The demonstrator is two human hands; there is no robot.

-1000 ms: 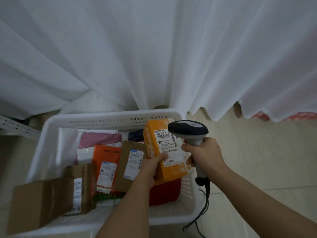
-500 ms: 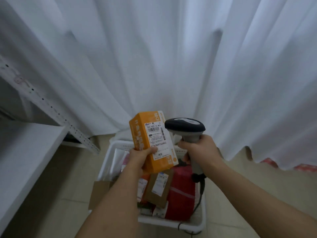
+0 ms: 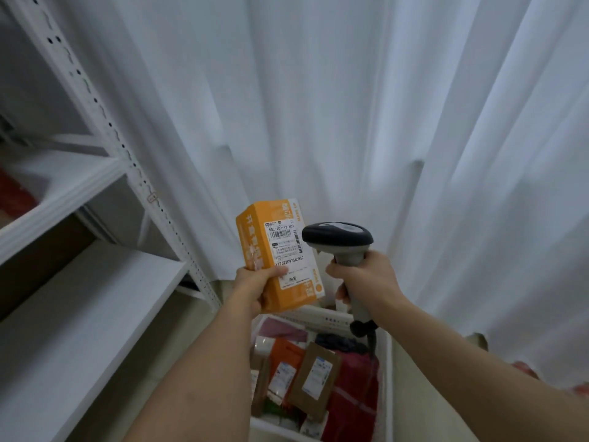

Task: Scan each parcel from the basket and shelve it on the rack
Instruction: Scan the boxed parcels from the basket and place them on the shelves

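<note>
My left hand (image 3: 255,287) grips an orange parcel box (image 3: 275,250) by its lower end, held upright above the basket with its white barcode label facing me. My right hand (image 3: 366,279) holds a grey and black barcode scanner (image 3: 338,237) by the handle, its head right beside the label. Below them stands the white basket (image 3: 387,378) with several parcels: an orange bag (image 3: 283,362), a brown envelope (image 3: 315,378), a red bag (image 3: 353,397). The white rack (image 3: 79,282) rises at the left.
White curtains (image 3: 350,106) hang behind and to the right. The rack's perforated upright (image 3: 127,154) slants down toward the basket. Something red (image 3: 12,193) lies blurred on the upper shelf at the far left. The scanner's cable (image 3: 371,342) drops toward the basket.
Both hands have lifted the orange box and scanner up out of the basket. The view has turned upward and left, bringing the rack's shelves into sight.
</note>
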